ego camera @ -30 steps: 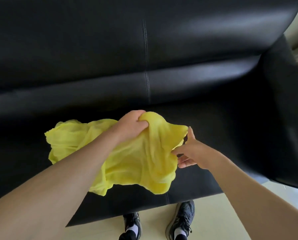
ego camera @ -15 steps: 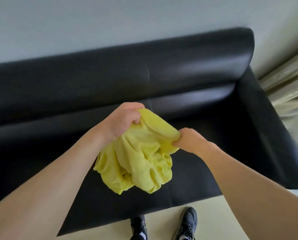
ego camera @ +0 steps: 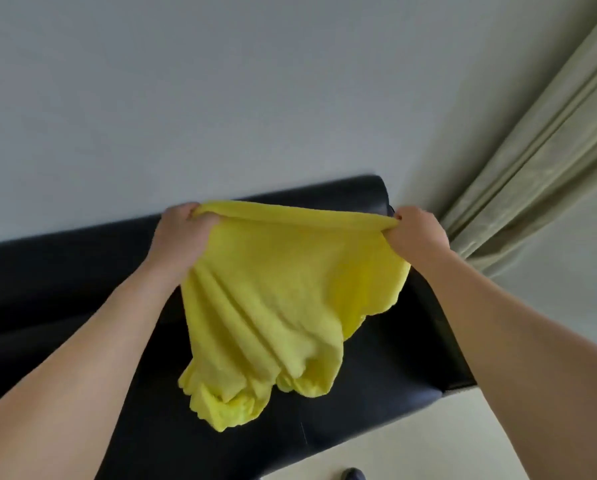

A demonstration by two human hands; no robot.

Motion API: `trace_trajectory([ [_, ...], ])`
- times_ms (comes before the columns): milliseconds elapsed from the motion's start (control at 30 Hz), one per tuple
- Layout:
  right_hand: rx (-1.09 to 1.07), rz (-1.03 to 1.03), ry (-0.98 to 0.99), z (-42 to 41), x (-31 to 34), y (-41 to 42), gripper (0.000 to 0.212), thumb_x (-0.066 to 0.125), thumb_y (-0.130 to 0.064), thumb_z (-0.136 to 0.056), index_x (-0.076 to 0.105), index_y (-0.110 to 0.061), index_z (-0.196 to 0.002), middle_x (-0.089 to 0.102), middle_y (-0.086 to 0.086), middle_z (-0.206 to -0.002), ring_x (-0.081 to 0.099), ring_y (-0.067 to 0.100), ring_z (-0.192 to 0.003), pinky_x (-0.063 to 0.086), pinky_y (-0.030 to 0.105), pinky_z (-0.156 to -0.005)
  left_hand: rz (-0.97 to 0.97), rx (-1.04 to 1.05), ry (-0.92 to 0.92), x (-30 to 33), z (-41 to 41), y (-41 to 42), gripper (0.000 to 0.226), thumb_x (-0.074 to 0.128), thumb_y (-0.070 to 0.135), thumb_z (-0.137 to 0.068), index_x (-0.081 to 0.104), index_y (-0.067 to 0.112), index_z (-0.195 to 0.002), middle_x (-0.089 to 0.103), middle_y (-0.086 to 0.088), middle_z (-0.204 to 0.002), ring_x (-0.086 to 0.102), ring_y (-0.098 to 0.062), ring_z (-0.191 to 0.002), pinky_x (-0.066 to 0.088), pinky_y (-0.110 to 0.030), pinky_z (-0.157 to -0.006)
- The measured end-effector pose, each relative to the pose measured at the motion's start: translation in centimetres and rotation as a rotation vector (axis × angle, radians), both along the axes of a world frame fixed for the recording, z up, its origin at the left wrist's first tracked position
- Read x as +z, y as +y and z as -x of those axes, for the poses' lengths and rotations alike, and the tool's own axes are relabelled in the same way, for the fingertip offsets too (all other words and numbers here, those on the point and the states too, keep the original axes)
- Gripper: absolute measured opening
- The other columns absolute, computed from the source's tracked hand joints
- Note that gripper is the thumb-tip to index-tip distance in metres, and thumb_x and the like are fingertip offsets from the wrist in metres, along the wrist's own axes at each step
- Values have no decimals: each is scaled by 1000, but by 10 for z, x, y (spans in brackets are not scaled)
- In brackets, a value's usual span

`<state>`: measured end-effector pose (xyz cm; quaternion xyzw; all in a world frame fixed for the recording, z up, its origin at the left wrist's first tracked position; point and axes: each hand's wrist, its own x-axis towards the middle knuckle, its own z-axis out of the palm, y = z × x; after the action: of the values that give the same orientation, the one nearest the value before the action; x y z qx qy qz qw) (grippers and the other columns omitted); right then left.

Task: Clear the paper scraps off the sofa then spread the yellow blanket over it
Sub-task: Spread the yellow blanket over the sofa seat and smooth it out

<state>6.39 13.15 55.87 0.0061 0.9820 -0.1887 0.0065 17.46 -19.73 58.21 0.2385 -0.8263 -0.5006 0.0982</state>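
Above sofa (ego camera: 65,271), blanket (ego camera: 283,299) in both grips.

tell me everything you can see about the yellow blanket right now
The yellow blanket is a bright, soft-looking cloth, thin and somewhat fuzzy. It is held up in the air above the black sofa. The left hand and right hand each grip its top edge, which is stretched between them. The rest hangs down in loose folds, with the lower end bunched and crumpled. Whether that end touches the seat cannot be told.
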Motion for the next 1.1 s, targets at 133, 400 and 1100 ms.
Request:
trace_trajectory([
  [133, 135, 107, -103, 1, 8, 7, 10, 55, -15, -82, 64, -12, -85, 61, 5, -78, 59, 22, -72, 48, 29, -59, 507, -97, -186, 11, 23, 13, 32, 55, 22, -80, 49, 23, -112, 63, -3, -106, 58, -30, -93, 47, -40, -78],
  [400, 434, -4, -23, 3, 38, -2, 14, 57, -18, -76, 49, -27, -69, 54, -3, -70, 52, 15, -64, 40, 28, -50, 163, -499, -241, -44, 34, 137, 15, 52, 24, -90, 63, 20, -100, 67, -2, -88, 64, -18, -76, 56, -40, -73],
  [1100, -255, 326, -190, -55, 38, 111, 36, 55, -40, -89, 61, -7, -103, 58, 5, -94, 51, 15, -71, 41, 28, -58, -115, -294, -118, -57, 38, 174, 10, 49, 14, -90, 49, 9, -81, 48, -11, -81, 45, -28, -78, 40, -42, -71],
])
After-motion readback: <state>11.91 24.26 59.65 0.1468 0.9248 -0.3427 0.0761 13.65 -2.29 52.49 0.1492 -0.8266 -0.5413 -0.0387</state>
